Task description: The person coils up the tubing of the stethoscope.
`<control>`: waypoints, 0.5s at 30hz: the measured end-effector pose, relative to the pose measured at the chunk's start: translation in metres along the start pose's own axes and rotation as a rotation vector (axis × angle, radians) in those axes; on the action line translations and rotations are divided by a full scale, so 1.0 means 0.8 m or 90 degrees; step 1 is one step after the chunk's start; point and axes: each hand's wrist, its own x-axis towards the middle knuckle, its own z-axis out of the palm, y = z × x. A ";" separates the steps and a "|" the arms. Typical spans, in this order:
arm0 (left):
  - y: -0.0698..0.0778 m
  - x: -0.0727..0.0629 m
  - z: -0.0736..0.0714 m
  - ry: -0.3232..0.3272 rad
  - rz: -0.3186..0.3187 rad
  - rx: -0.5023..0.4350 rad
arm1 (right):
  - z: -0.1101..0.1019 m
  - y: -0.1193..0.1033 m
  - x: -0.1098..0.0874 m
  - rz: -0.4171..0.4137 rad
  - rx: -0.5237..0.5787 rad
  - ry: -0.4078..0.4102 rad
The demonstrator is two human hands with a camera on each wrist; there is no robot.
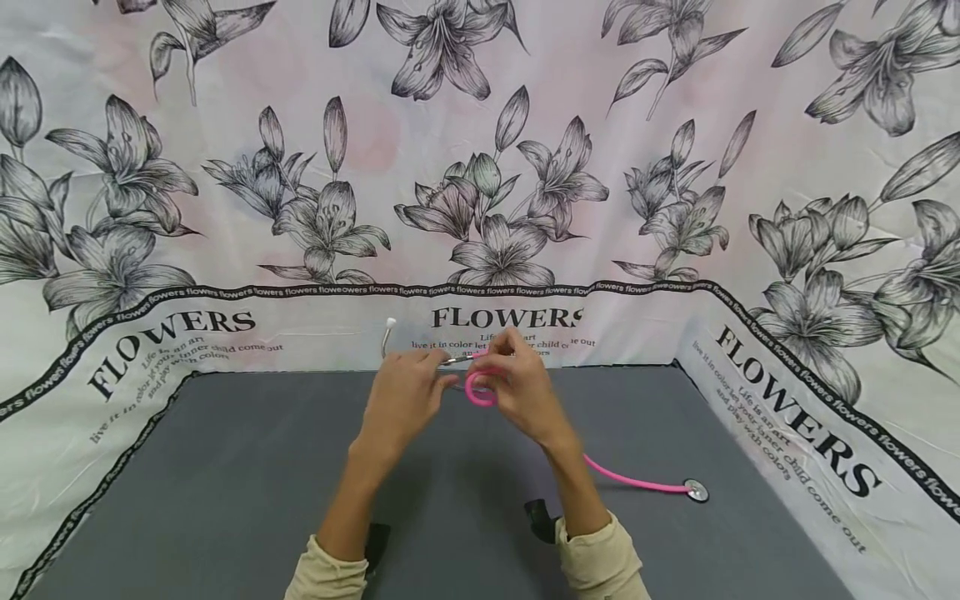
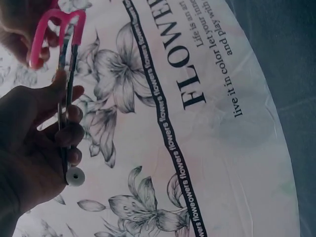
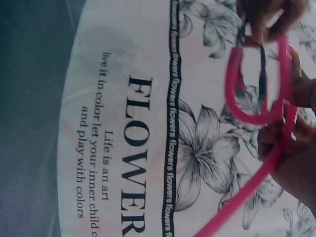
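Note:
A stethoscope with pink tubing (image 3: 247, 190) and metal ear tubes (image 2: 62, 111) is held up between both hands over the far part of the table. My left hand (image 1: 403, 398) grips the metal ear tubes, and a white ear tip (image 2: 75, 176) sticks out past its fingers. At the forked end of the pink tubing, my right hand (image 1: 521, 390) pinches the tube, which bends in a loop beside the fingers. The rest of the tube runs down behind the right forearm to the round chest piece (image 1: 696, 490), which lies on the table to the right.
The dark grey table (image 1: 247, 467) ends at a white cloth backdrop (image 1: 337, 333) printed with flowers and lettering, which also rises along both sides. Black straps (image 1: 540, 521) show at the wrists near the rolled sleeves (image 1: 600, 560).

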 end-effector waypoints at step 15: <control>0.018 -0.003 -0.005 -0.009 -0.019 0.025 | 0.031 -0.005 0.000 -0.028 -0.112 0.187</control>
